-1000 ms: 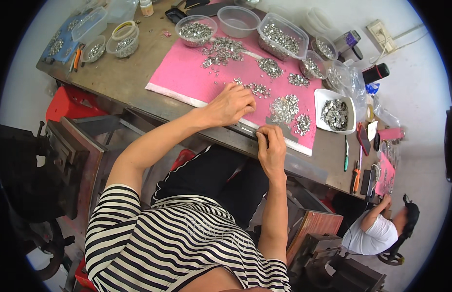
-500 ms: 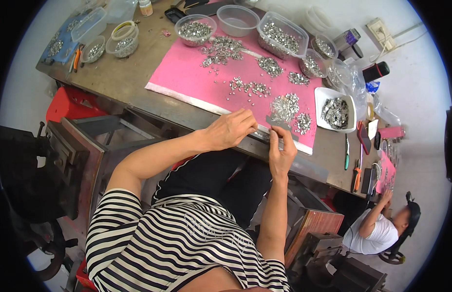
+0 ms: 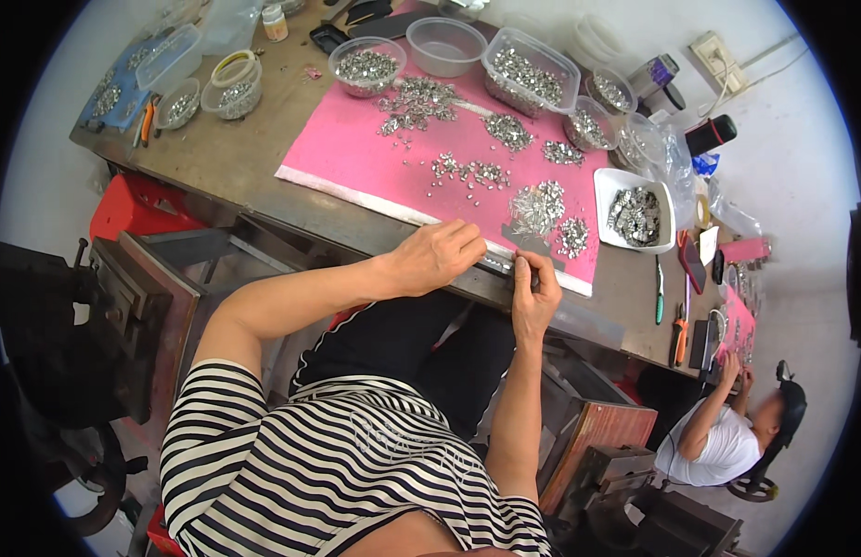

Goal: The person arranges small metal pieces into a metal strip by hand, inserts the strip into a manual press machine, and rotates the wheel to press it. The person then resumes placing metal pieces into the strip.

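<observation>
At the near edge of the pink mat (image 3: 356,139), my left hand (image 3: 437,257) is closed, its fingertips pressed together at the left end of a narrow metal strip (image 3: 497,264). My right hand (image 3: 536,290) pinches at the strip's other end between thumb and forefinger. Small shiny bits seem to sit along the strip, too small to make out. Just beyond my fingers lies a flat grey plate (image 3: 533,246). A pile of slender silver pieces (image 3: 538,209) rests past it, with a smaller heap of silver pieces (image 3: 572,238) to the right.
Clear tubs of metal parts (image 3: 533,74) line the back, beside an empty clear tub (image 3: 445,46). At right are a white square tray (image 3: 602,209), a green-handled tool (image 3: 660,302) and orange-handled pliers (image 3: 679,339). A co-worker (image 3: 718,436) sits at far right.
My left hand has shifted slightly down and left, and more of the metal strip shows between my hands. The view has moved a little. The co-worker's hands have moved.
</observation>
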A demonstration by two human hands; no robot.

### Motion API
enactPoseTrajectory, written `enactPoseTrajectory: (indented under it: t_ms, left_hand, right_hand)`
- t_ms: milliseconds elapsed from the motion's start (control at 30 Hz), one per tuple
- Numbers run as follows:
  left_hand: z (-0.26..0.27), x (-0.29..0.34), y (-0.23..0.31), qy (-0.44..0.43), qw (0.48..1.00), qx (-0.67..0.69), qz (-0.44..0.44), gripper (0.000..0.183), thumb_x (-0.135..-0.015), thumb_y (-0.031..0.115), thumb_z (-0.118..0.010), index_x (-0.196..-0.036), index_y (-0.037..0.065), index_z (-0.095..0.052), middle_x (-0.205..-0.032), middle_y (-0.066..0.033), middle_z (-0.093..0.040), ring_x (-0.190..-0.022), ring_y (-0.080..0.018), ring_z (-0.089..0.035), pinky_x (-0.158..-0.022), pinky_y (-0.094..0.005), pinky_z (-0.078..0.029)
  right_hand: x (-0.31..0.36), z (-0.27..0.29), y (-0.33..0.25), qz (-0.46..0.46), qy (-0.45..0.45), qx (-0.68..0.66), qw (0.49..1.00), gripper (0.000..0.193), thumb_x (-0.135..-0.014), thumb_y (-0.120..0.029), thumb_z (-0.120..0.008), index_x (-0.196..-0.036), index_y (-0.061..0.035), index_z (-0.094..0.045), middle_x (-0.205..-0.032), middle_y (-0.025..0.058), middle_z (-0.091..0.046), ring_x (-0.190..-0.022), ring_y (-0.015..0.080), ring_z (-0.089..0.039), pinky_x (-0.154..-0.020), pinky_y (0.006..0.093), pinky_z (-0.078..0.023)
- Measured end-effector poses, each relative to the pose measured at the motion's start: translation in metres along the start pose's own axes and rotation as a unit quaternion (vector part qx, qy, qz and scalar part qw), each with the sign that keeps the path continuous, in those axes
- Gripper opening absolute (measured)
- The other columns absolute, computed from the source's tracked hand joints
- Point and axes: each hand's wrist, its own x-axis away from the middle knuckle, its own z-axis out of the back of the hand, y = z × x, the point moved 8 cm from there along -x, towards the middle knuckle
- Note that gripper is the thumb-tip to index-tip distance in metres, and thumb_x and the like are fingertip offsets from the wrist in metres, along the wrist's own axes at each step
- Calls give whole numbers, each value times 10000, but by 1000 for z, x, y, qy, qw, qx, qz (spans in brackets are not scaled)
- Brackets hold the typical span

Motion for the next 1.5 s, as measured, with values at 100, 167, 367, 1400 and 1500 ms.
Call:
enactPoseTrajectory:
  t_ms: [100, 167, 367, 1400, 1500]
  left_hand:
    - [15, 3, 6, 73, 997, -21, -17, 125, -844, 125, -703, -919, 42, -646, -957, -93, -626, -959, -278, -604, -926, -441, -507]
    - [6, 18, 8, 64, 997, -40, 6, 303, -846, 178, -736, -1121, 54, -697, -1109, -84, -683, -1142, -286, -589, -1100, -542, -400]
    - [37, 2, -53, 135, 987, 3, 87, 295, -901, 164, -683, -1187, 94, -693, -985, -59, -683, -1014, -282, -582, -997, -500, -409]
    - [42, -41, -214, 173, 965, 58, 191, 97, -878, 54, -674, -946, -12, -653, -854, -160, -669, -804, -345, -659, -730, -435, -522]
    - [51, -42, -198, 146, 958, 107, 221, 77, -870, 43, -673, -903, -24, -655, -845, -175, -669, -813, -350, -660, -738, -444, -526]
  right_hand:
    - [-3, -1, -5, 5, -40, -6, 999, 68, -946, -34, -657, -991, 10, -683, -882, 69, -654, -822, 150, -614, -770, 281, -485]
    - [0, 2, -6, 9, -40, -6, 999, 69, -942, -26, -649, -991, 17, -674, -894, 74, -648, -834, 154, -608, -772, 282, -479]
    - [4, 4, -3, 5, -43, -20, 999, 69, -951, -35, -653, -985, 21, -672, -896, 67, -644, -815, 147, -582, -752, 276, -465]
    - [-152, -74, 10, 131, -134, 194, 963, 133, -882, -79, -684, -988, -19, -739, -891, 160, -655, -795, 312, -652, -738, 400, -519]
    - [-153, -86, 10, 182, -134, 251, 941, 111, -868, -79, -695, -960, -26, -728, -867, 168, -643, -838, 355, -635, -777, 460, -508]
